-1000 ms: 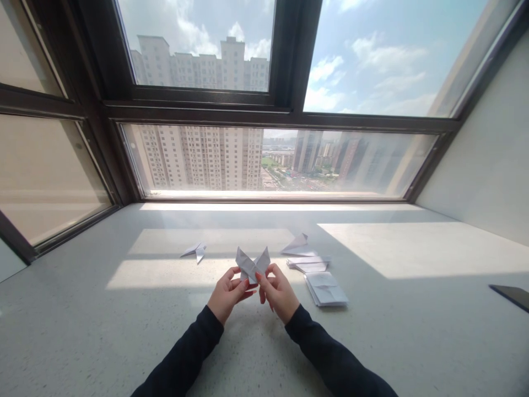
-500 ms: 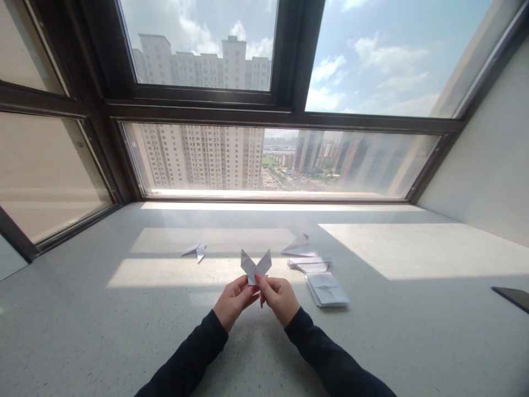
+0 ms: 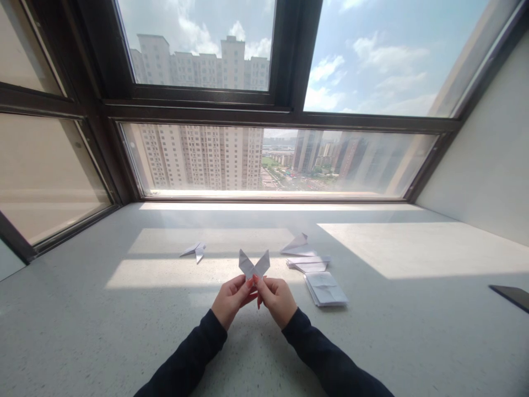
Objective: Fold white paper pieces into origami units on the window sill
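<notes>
A small white folded paper (image 3: 261, 264) with two pointed flaps spread in a V is held up between my hands, above the pale stone sill. My left hand (image 3: 231, 298) pinches its lower left part, thumb in front. On the lower right, my right hand (image 3: 278, 298) pinches the same paper, with its thumb close beside the left thumb. The fingers cover the paper's bottom edge. Both hands wear red nail polish and come out of dark sleeves.
A small folded paper piece (image 3: 194, 251) lies on the left. To the right are a pointed folded paper (image 3: 298, 246), a flat folded paper (image 3: 309, 263) and a stack of square folded papers (image 3: 326, 289). A dark flat object (image 3: 512, 296) sits at the far right. A window frame (image 3: 268, 199) bounds the back.
My left thumb has shifted up onto the paper's lower middle, closer to the right thumb. Both hands still grip the paper. The view has moved slightly.
</notes>
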`<state>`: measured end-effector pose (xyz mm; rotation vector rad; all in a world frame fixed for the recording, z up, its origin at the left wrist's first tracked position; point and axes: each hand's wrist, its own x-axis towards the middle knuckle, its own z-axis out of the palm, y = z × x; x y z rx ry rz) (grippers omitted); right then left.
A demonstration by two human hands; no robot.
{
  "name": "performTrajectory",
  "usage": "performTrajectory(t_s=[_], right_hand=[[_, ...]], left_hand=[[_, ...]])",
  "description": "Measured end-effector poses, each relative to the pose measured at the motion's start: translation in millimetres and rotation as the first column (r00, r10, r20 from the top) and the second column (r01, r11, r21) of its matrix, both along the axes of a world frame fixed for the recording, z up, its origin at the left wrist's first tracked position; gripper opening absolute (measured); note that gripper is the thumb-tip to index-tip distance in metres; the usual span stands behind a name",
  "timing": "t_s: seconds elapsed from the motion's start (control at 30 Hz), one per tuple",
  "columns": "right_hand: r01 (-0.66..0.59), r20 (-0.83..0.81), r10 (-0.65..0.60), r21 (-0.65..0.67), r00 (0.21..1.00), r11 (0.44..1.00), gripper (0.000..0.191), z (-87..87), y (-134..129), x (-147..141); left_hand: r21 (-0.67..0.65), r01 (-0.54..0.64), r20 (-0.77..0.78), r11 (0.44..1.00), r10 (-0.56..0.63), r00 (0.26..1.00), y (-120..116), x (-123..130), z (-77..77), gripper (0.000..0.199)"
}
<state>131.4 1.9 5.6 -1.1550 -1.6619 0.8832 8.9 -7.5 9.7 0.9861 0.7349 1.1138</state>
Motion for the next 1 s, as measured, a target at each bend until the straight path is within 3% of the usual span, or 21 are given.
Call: performTrajectory(t_s=[0.13, 0.23, 0.33, 0.43, 0.53, 0.6, 0.63, 0.8, 0.87, 1.0], right_hand=[[0.034, 0.008, -0.033, -0.002, 0.999, 0.999, 0.045, -3.8, 2, 1], [0.120, -0.111, -0.118, 0.011, 0.987, 0.993, 0.032, -5.1, 5, 2], [0.099, -0.230, -0.100, -0.016, 0.968, 0.995, 0.027, -4.9, 7, 3], [0.116, -0.234, -0.109, 0.013, 0.966, 0.993, 0.028, -5.3, 9, 5], [0.184, -0.220, -0.164, 0.071, 0.962, 0.980, 0.027, -7.0, 11, 7], [0.199, -0.225, -0.177, 0.078, 0.958, 0.977, 0.029, -9.0, 13, 8], [0.198, -0.225, -0.178, 0.071, 0.958, 0.978, 0.030, -10.2, 15, 8], [0.109, -0.190, -0.103, 0.026, 0.976, 0.994, 0.030, -17.7, 19, 5], [0.095, -0.186, -0.090, 0.020, 0.979, 0.995, 0.030, -20.1, 19, 4], [0.116, -0.177, -0.112, 0.016, 0.978, 0.993, 0.030, -21.8, 20, 4]], left_hand=[[0.055, -0.056, -0.074, 0.997, 0.060, 0.995, 4, -2, -1.7, 0.036], [0.176, -0.092, -0.173, 0.980, 0.123, 0.977, 5, -5, -0.6, 0.034], [0.337, -0.043, -0.331, 0.940, 0.161, 0.930, 2, -5, 0.6, 0.031], [0.437, 0.054, -0.516, 0.898, 0.201, 0.833, 0, -7, 2.3, 0.028], [0.487, 0.155, -0.710, 0.860, 0.287, 0.643, 14, -19, 5.5, 0.029], [0.529, 0.165, -0.796, 0.832, 0.419, 0.436, 34, -34, 6.5, 0.029], [0.568, 0.132, -0.806, 0.813, 0.517, 0.289, 45, -43, 5.8, 0.025], [0.599, -0.068, -0.798, 0.798, 0.602, 0.042, 87, -82, -8.6, 0.031], [0.576, -0.082, -0.815, 0.813, 0.580, 0.024, 90, -86, -14.7, 0.028], [0.516, 0.033, -0.852, 0.856, 0.509, 0.122, 79, -77, -17.1, 0.021]])
